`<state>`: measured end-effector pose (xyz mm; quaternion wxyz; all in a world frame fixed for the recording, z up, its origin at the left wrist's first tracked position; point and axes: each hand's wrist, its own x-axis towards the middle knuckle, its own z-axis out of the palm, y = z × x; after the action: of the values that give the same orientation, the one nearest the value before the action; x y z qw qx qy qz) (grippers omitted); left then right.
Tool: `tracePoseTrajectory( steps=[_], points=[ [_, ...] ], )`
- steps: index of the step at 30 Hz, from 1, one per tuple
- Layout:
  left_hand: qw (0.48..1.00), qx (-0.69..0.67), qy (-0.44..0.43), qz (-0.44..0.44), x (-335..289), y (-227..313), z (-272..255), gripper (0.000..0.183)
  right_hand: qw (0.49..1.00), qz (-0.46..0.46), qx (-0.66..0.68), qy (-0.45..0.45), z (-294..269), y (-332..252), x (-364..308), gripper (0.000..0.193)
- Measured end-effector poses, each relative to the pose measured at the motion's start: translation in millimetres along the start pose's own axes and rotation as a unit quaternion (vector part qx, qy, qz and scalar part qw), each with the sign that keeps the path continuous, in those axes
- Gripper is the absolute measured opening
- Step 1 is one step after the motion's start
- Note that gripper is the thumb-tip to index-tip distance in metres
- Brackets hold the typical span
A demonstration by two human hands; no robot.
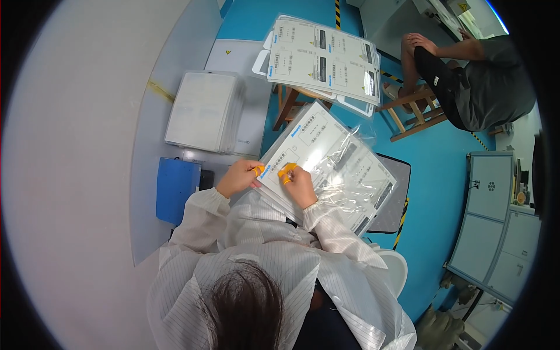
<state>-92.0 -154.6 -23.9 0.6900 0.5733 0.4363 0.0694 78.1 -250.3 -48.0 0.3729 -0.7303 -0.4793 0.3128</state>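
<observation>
From the head view: the printed panel (312, 153) lies across the lap, and the work looks partway, with clear film (344, 181) loose and crumpled over its right half. Whether the printed stack (321, 55) beyond the panel is done or waiting, can't tell! Left hand (235, 178), fingers at the panel's left edge, grip unclear; right hand (301, 186) on its face, fingertips bunched at something yellow, clamped or not, can't tell.

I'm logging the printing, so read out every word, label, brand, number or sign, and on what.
I'll describe, not copy, wording:
Nearest sheet: blue brand mark, black lettering; smallest print unreadable.
Stack beyond: similar marks, warning triangles.
White surface: yellow triangle sign.
Upper right: another yellow triangle.
Dark clothing, right: small white mark, unreadable.
Grey cabinet: dark round symbol, unclear.
</observation>
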Motion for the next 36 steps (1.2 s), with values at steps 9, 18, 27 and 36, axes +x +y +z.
tracePoseTrajectory(
  steps=[9,18,27,36],
  points=[
    [1.0,-0.009,-0.02,-0.005,8,-13,-8,0.025,0.92,-0.006,0.385,0.077,-48,1,6,0.018],
    [0.987,-0.04,-0.113,0.107,23,31,-2,0.034,0.706,-0.007,0.708,-0.013,-86,41,11,0.012],
    [0.965,0.109,-0.042,0.235,64,60,27,0.031,0.752,0.002,0.649,0.121,-119,46,-3,0.014],
    [0.972,-0.159,0.081,0.153,160,81,-92,0.03,0.526,-0.146,0.6,0.584,-414,209,-239,0.023]
  ],
)
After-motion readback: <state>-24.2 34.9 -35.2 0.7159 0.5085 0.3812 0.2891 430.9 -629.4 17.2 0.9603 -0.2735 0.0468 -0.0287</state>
